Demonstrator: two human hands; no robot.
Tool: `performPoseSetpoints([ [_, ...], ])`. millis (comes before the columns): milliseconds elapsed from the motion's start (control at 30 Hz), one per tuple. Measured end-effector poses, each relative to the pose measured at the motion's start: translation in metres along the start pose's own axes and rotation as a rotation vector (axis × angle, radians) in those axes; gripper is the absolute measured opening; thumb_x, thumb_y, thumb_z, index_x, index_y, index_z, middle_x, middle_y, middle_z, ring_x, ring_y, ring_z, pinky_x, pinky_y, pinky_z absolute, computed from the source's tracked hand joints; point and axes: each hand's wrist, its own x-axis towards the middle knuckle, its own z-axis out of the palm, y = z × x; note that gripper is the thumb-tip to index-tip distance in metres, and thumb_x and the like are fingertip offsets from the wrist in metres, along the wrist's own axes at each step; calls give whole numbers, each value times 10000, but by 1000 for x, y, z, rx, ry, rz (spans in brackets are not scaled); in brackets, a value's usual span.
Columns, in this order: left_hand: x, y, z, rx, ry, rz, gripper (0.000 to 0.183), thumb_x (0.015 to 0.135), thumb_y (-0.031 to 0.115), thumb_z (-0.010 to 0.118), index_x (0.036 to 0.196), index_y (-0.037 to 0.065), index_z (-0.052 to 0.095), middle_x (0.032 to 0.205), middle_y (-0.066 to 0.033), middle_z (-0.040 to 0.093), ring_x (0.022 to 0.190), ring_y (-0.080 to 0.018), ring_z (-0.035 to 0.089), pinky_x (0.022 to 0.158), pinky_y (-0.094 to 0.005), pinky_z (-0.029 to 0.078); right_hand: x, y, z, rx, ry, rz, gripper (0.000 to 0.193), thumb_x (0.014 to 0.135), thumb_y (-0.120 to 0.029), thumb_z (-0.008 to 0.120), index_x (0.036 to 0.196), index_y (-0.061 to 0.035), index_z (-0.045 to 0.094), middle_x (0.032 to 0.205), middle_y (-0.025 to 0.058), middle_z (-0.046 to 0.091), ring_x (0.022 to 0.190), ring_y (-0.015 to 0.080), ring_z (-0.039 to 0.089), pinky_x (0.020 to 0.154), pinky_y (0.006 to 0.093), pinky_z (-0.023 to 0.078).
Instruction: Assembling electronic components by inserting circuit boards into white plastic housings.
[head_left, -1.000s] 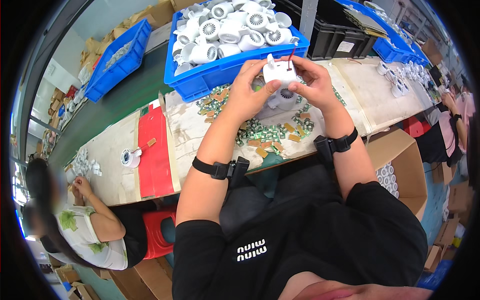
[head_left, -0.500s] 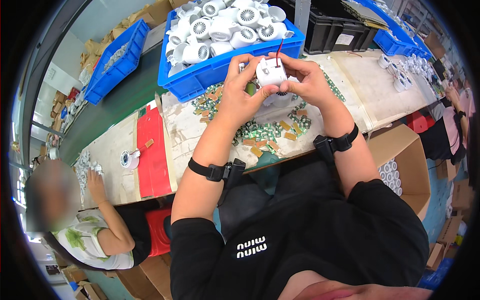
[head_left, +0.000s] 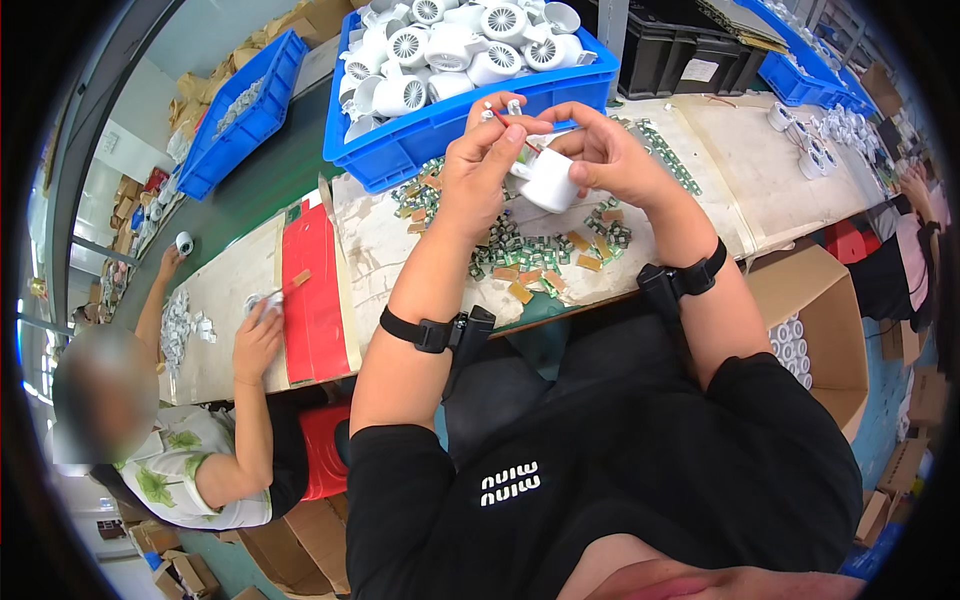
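My right hand (head_left: 615, 160) grips a white cylindrical fan housing (head_left: 550, 184) between thumb and fingers, above the bench. From the housing a thin red wire (head_left: 530, 145) runs up to my left hand (head_left: 475, 170), whose thumb and forefinger are closed around it. Small shiny pieces (head_left: 514, 107) show by the left fingertips; their kind is unclear. Beneath both hands lie many loose green circuit boards (head_left: 540, 250), mixed with orange-brown pieces (head_left: 520, 292).
A blue crate (head_left: 460, 125) heaped with white fan housings (head_left: 450, 45) stands just beyond my hands. Left of me a co-worker (head_left: 215, 450) sits by a red strip (head_left: 310, 290) on the bench. An open cardboard box (head_left: 825, 330) holds white cylinders at lower right.
The housing has tilted over and sits lower, now mainly in my right hand. My left hand has shifted from the housing to its wire. The co-worker has raised one hand with a white part.
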Motion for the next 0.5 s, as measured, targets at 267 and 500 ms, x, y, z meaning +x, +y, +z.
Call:
performPoseSetpoints([
  [267,-3,-8,8,-170,78,80,285,1044,234,517,903,21,645,1366,-178,481,1154,-227,542,1032,-399,433,7,13,4,51,168,54,441,956,-324,718,1262,-47,564,947,38,710,765,60,627,674,209,481],
  [500,-3,-8,12,-734,9,-168,293,1089,290,437,921,72,537,1375,-151,504,1156,-237,593,1013,-416,503,9,11,24,-323,431,-354,140,905,-9,711,1044,6,711,1005,45,659,900,90,628,793,235,505],
])
